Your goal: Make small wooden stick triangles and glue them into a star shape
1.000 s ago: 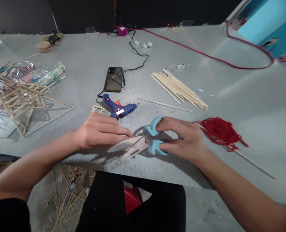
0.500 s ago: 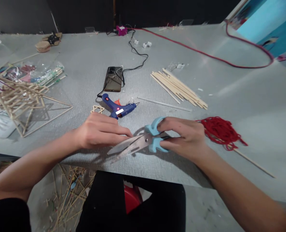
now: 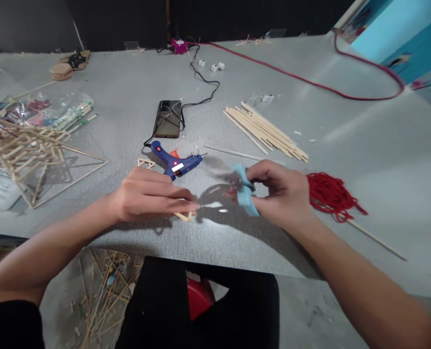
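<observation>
Pinching a small pale wooden piece with an angled corner [image 3: 184, 217] at the near part of a grey textured tabletop [image 3: 208, 247], with the fingers of the left hand [image 3: 153, 196] pressed together along it and only the corner poking out below. Cannot tell the exact place of the left thumb, hidden beneath. Gripping metal scissors with light-blue plastic handles [image 3: 247, 199] in the right hand [image 3: 282, 196], with thumb and fingers spread in the loops, to the right of the wooden piece and apart from it; blades too blurred to judge. Just beyond the left hand, a blue plastic glue gun with an orange trigger [image 3: 181, 166], near a small flat figure of pale sticks [image 3: 145, 164]. Farther back, a smartphone in a dark translucent case [image 3: 168, 123] and a loose bundle of straight pale wooden sticks [image 3: 264, 132]. Beside the right hand, a tangled heap of red yarn [image 3: 329, 193] over a thin wooden rod [image 3: 377, 237].
</observation>
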`<state>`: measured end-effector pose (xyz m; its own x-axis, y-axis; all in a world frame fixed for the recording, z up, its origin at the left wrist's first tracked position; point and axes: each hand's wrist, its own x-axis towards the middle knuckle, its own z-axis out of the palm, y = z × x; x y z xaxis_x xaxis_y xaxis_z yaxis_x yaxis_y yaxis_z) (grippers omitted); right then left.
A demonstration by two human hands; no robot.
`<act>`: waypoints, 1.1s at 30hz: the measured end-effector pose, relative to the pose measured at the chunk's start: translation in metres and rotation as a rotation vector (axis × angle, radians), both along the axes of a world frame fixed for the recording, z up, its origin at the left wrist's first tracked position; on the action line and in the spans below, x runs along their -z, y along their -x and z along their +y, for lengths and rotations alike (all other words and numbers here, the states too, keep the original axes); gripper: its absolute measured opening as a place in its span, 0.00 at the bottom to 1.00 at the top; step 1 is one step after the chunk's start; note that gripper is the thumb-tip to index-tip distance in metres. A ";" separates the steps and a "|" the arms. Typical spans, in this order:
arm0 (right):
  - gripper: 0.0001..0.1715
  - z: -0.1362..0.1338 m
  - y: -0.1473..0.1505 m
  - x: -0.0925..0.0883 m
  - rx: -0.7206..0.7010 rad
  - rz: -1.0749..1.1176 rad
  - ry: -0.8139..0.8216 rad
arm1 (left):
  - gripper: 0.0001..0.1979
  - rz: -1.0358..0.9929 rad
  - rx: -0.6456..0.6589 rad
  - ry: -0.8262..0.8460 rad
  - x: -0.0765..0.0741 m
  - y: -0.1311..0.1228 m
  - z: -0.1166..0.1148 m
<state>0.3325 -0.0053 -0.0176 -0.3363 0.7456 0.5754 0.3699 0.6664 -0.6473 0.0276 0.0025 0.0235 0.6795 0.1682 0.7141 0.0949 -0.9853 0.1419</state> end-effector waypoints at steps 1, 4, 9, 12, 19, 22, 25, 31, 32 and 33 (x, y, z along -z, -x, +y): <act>0.15 0.000 -0.001 -0.001 -0.020 -0.009 -0.001 | 0.07 -0.025 0.011 -0.021 0.000 0.000 0.001; 0.10 -0.003 -0.002 -0.004 -0.075 -0.001 0.000 | 0.08 -0.077 0.027 -0.036 0.000 0.001 0.004; 0.15 -0.005 -0.002 -0.013 -0.110 -0.021 -0.019 | 0.06 0.011 -0.033 -0.129 -0.007 0.009 0.004; 0.22 -0.004 -0.002 -0.016 -0.073 -0.077 -0.072 | 0.02 0.084 -0.083 -0.277 -0.013 0.013 0.002; 0.16 -0.003 -0.002 -0.014 -0.149 -0.224 -0.153 | 0.08 0.212 -0.118 -0.266 -0.028 0.016 -0.013; 0.18 -0.002 -0.003 -0.013 -0.157 -0.229 -0.188 | 0.09 0.248 -0.155 -0.218 -0.032 0.017 -0.019; 0.19 -0.001 -0.004 -0.012 -0.146 -0.215 -0.220 | 0.11 0.261 -0.167 -0.181 -0.033 0.017 -0.022; 0.19 -0.001 -0.004 -0.011 -0.148 -0.204 -0.222 | 0.10 0.245 -0.150 -0.186 -0.029 0.017 -0.019; 0.19 -0.001 -0.003 -0.010 -0.148 -0.200 -0.218 | 0.10 0.248 -0.149 -0.188 -0.029 0.018 -0.019; 0.19 0.000 -0.003 -0.010 -0.144 -0.196 -0.215 | 0.09 0.248 -0.140 -0.193 -0.028 0.018 -0.018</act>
